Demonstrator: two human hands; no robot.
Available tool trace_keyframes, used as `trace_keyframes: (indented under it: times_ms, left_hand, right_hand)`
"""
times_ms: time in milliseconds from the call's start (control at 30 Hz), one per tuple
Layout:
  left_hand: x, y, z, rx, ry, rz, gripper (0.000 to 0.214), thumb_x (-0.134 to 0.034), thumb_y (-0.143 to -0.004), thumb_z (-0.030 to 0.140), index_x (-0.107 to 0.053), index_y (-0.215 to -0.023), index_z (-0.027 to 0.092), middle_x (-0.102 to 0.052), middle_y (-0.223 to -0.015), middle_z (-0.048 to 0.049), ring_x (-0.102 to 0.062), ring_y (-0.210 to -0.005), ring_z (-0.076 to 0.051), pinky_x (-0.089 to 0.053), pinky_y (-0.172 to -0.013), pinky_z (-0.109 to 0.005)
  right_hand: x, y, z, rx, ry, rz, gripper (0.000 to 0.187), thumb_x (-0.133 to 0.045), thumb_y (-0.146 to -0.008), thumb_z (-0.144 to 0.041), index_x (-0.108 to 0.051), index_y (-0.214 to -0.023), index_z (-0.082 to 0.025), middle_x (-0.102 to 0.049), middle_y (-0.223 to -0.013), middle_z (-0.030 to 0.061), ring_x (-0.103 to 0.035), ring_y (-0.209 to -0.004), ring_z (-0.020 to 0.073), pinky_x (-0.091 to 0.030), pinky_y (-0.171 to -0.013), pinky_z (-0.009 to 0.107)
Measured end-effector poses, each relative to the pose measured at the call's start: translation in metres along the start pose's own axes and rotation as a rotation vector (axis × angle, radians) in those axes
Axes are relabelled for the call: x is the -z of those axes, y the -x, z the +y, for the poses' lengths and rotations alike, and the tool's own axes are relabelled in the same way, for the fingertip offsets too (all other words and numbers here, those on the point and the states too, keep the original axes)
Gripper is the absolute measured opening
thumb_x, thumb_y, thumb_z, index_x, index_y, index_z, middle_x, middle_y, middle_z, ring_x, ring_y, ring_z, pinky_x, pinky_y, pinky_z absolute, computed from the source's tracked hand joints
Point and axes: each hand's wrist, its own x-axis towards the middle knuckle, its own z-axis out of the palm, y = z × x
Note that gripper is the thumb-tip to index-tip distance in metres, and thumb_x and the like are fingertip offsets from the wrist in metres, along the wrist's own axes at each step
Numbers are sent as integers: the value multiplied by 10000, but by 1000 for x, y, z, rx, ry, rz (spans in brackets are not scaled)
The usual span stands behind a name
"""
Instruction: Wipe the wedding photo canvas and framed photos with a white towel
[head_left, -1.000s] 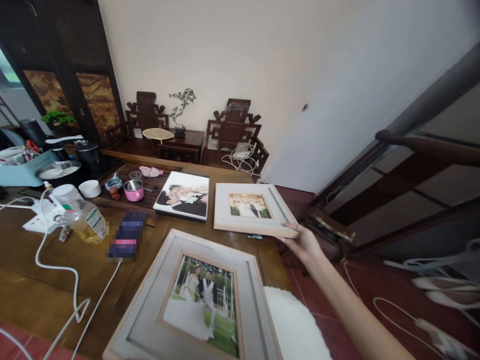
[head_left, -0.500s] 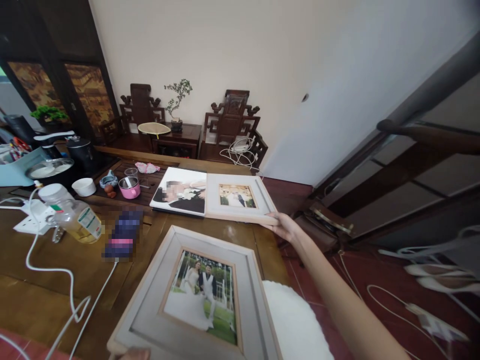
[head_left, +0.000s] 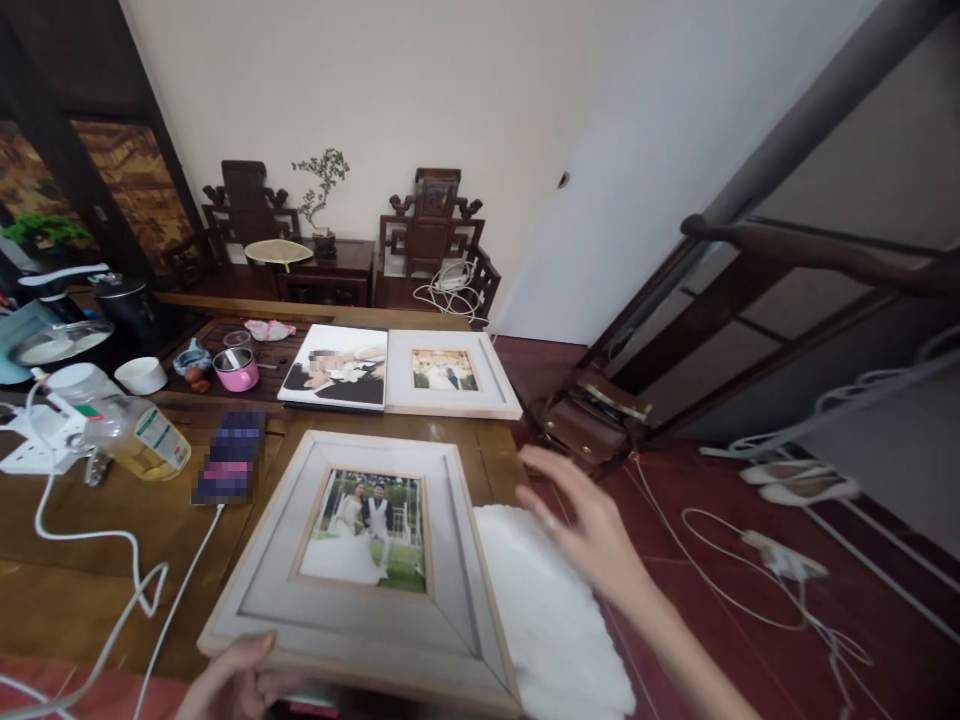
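My left hand (head_left: 236, 680) grips the near left corner of a large picture frame (head_left: 262, 555), thumb on top. The frame has a pale, wide border around a wedding photo, and it is tilted over the table's near edge. My right hand (head_left: 577, 510) is in the air right of that frame, fingers apart and holding nothing. Below the hand lies a white fluffy cloth (head_left: 540, 610), partly covered by the frame. Farther back on the table, a second, smaller picture frame (head_left: 480, 400) lies flat beside a photo album (head_left: 337, 370).
On the wooden table (head_left: 52, 590) stand a bottle of yellow liquid (head_left: 154, 445), a pink cup (head_left: 236, 370), a white bowl (head_left: 141, 375) and a phone (head_left: 231, 455) on a cable. A brown bag (head_left: 585, 425) sits beyond the table's right end, and cords trail over the red floor.
My right hand has let go of the smaller frame and come back toward me. The large frame has shifted slightly, and more of my left hand shows. The view has turned right.
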Motion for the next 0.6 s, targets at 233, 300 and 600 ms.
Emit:
trace_keyframes:
  times_ms: [233,300,600]
  left_hand:
    - [11,-2,10,-90,-11,102,101,-655,-621,15,-670,-567,99,-724,-664,-99,-712,-657,-275,-625,-660,-386]
    - [14,-3,11,-144,-10,89,120,-641,-632,-2,-675,-593,106,-734,-706,-90,-719,-708,-269,-629,-662,-370]
    - [16,-2,13,-185,-21,81,218,-584,-663,-67,-628,-558,119,-725,-684,-58,-716,-687,-251,-630,-640,-385]
  right_hand:
    - [-13,110,-64,314,234,-191,367,-603,-846,-246,-538,-1204,-197,-495,-1416,141,-401,-1347,307,-453,-1038,478]
    - [-24,115,-54,328,313,-164,362,-560,-866,-201,-523,-1226,-179,-514,-1401,146,-390,-1354,314,-421,-1054,538]
    - [-19,109,-30,490,230,8,326,-409,-869,-47,-599,-1050,-239,-695,-1119,111,-661,-1007,230,-580,-800,392]
